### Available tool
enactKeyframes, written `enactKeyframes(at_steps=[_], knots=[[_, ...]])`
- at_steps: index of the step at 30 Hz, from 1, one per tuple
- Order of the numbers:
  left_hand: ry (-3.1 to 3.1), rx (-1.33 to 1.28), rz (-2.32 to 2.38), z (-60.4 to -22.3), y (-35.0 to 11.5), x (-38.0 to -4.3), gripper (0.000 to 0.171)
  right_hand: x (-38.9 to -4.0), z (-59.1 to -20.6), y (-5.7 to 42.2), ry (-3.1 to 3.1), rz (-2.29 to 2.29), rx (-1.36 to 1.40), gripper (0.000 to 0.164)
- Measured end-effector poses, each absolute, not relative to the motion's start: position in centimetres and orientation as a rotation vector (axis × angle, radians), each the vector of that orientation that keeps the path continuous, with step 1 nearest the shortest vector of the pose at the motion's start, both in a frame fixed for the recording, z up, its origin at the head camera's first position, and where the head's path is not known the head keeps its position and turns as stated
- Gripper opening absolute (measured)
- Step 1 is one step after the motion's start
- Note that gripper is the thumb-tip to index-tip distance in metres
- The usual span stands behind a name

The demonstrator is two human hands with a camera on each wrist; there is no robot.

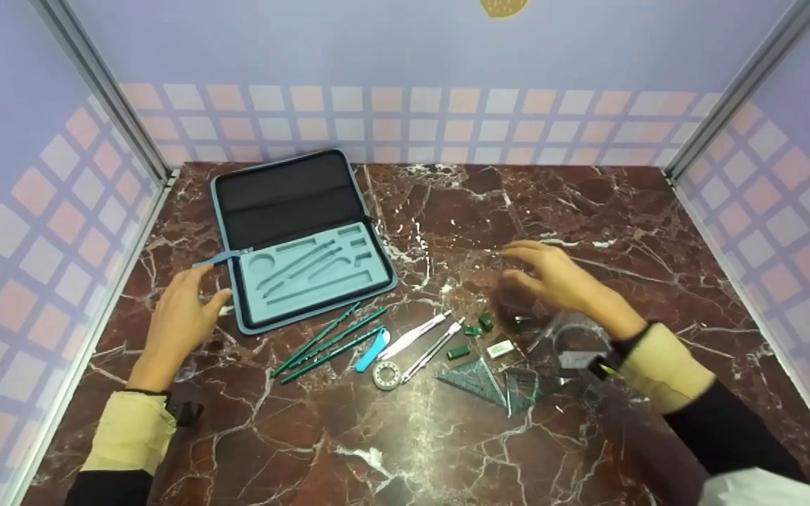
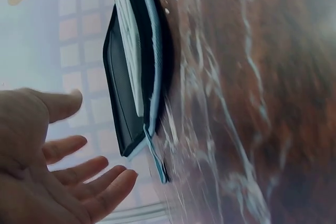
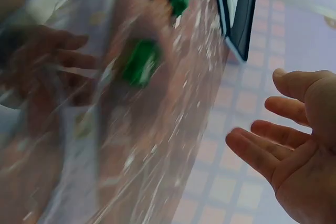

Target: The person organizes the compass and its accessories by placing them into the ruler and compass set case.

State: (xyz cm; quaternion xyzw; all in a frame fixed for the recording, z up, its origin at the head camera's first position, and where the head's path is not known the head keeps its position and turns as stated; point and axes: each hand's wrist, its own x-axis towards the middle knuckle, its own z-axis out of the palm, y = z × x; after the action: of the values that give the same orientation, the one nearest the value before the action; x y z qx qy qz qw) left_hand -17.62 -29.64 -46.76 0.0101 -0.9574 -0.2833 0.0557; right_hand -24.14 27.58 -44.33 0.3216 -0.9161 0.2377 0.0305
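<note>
A zippered case [image 1: 377, 287] lies unfolded at the table's left, its pale blue insert [image 1: 285, 299] showing shaped hollows. My left hand [image 1: 178, 316] hovers by the case's left edge, near its blue strap [image 2: 158, 163], with fingers loosely spread and nothing held. On the right, my right hand [image 1: 563, 281] is over the table with relaxed fingers, also holding nothing. Between the hands lie green pencils [image 1: 328, 348], a blue-handled tool [image 1: 375, 351], a round white ring [image 1: 386, 376], a metal compass [image 1: 433, 351], a white eraser [image 1: 500, 349] and small green pieces [image 1: 458, 352].
Two dark transparent set squares [image 1: 475, 379] lie nearer the front edge. A clear protractor [image 1: 577, 341] lies beneath the right forearm, partly hidden. Lilac panels with checkered squares [image 1: 426, 126] enclose the marble tabletop [image 1: 292, 450] at the back and sides.
</note>
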Motion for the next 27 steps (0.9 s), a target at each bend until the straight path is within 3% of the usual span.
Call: enactKeyframes(at_steps=[8,20,27], knots=[[-2.822,0.131,-0.986,-46.8,-29.0,-18.1,0.041,-25.2,-43.6,21.8,-2.913,0.877,1.022,0.029],[-2.966,0.268,-1.026,-46.6,-28.6,-18.5,0.049,-27.5,-42.8,14.3,-3.030,0.710,0.827,0.025],[-3.035,0.299,-1.030,-46.9,-28.1,-19.1,0.052,-28.0,-44.3,11.4,-3.102,0.728,0.762,0.031]])
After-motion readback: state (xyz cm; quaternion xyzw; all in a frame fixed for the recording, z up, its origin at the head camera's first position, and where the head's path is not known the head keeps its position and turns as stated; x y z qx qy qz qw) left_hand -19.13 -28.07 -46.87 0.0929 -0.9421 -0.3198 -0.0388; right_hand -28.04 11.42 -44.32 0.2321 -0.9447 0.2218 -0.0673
